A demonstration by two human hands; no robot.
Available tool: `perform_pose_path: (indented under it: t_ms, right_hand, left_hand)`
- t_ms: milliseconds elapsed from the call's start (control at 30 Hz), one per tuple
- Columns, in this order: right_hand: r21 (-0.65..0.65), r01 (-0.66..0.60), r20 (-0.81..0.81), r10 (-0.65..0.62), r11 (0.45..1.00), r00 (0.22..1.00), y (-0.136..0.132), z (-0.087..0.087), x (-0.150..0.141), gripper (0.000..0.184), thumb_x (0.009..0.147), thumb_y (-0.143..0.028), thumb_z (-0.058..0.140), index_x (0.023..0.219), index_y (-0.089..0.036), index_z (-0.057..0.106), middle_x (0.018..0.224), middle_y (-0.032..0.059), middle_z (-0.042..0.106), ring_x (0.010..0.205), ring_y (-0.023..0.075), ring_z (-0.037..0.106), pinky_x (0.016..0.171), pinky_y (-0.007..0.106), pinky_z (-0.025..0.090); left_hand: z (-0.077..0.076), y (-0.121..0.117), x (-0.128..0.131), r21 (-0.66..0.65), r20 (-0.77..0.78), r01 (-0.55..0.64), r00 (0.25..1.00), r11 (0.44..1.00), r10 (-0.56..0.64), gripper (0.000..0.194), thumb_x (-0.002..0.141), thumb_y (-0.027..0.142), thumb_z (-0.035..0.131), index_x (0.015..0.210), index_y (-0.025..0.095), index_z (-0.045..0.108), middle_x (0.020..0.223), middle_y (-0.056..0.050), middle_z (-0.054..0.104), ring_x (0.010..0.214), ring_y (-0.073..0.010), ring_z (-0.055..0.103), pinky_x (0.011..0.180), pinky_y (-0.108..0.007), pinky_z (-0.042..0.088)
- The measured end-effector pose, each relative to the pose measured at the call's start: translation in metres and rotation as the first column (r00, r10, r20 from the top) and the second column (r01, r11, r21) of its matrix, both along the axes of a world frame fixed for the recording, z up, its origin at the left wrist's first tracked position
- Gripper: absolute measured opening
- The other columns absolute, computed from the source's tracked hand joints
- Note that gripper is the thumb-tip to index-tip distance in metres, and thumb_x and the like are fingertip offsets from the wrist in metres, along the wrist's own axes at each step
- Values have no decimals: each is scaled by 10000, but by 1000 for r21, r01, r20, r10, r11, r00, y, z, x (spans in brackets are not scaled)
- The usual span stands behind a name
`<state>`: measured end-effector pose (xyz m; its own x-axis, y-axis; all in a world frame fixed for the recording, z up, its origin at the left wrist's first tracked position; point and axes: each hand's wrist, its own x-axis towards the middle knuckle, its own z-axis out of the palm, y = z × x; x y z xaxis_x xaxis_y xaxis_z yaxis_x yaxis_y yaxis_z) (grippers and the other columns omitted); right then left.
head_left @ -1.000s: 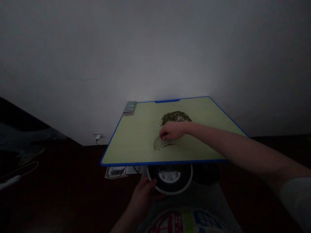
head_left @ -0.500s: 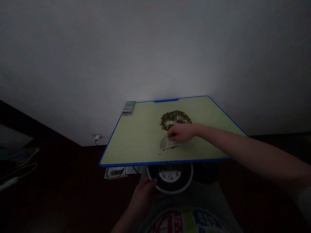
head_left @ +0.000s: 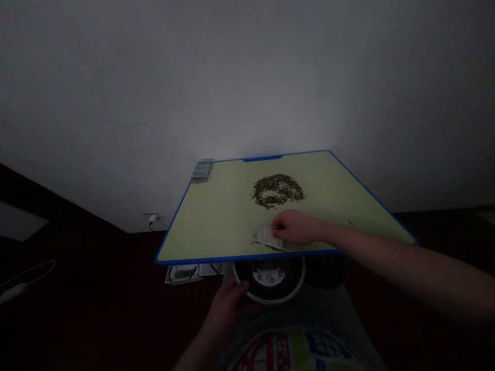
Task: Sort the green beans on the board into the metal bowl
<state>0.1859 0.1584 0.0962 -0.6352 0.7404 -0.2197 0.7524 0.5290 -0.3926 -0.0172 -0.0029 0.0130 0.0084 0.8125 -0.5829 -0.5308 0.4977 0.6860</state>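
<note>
My right hand (head_left: 296,225) is closed on a clear, half-round protractor (head_left: 265,236), which is tilted against the pale tabletop (head_left: 209,221) near its blue front edge. A few small grains lie along the protractor's lower edge. Farther back, a ring-like spread of small greenish-brown beans or grains (head_left: 276,181) lies on the tabletop. Below the front edge, my left hand (head_left: 228,301) grips the left rim of a round, dark bowl (head_left: 290,286) with a pale rim. Its far side is hidden by the table. Whitish shapes show at the bowl's bottom.
A pale wall (head_left: 247,77) stands behind the table. A blurred-out flat item (head_left: 202,171) lies at the back left corner. Beneath the table are white boxes with cables (head_left: 183,274). A white plug (head_left: 152,219) sits in the wall at left.
My right hand has drawn the protractor toward the front edge, away from the spread grains, with a few grains before it. My left hand and the bowl stay under the edge.
</note>
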Motion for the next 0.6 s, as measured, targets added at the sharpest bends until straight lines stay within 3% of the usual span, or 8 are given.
perform_pose_path:
  t_ms: [600]
  right_hand:
    - [-74,-232,-58,228,970,972,-3,11,-11,206,840,-187,540,874,-131,736,821,74,710,695,153,557,631,249,370]
  left_hand:
    - [3,-1,0,-14,21,16,1000,1000,-15,221,671,244,796,857,147,727,821,-85,808,780,-274,747,647,-357,586]
